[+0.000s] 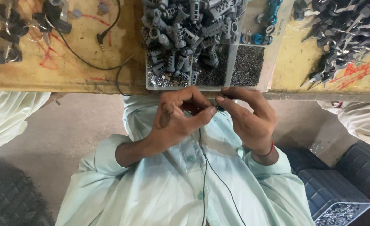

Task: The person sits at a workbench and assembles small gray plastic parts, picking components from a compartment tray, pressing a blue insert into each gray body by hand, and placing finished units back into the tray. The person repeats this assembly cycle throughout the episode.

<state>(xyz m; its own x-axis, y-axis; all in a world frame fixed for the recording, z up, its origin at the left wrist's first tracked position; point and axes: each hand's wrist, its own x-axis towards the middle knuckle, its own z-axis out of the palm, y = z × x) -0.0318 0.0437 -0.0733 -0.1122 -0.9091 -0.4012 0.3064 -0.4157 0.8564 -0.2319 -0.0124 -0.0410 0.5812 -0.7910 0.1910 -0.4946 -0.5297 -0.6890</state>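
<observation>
Below the worktop edge, over my lap, both hands meet: left hand and right hand fingers pinched closed on a small dark part, mostly hidden between fingertips. Just beyond, clear divided tray of grey cylinders and tiny metal pins.

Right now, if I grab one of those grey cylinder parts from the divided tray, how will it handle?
The grey cylinder parts look rigid and probably metal, so likely heavy for their size. Being round, one would probably roll if set on the wooden bench. They lie heaped in the clear tray, so pulling one may shift its neighbours.
</observation>
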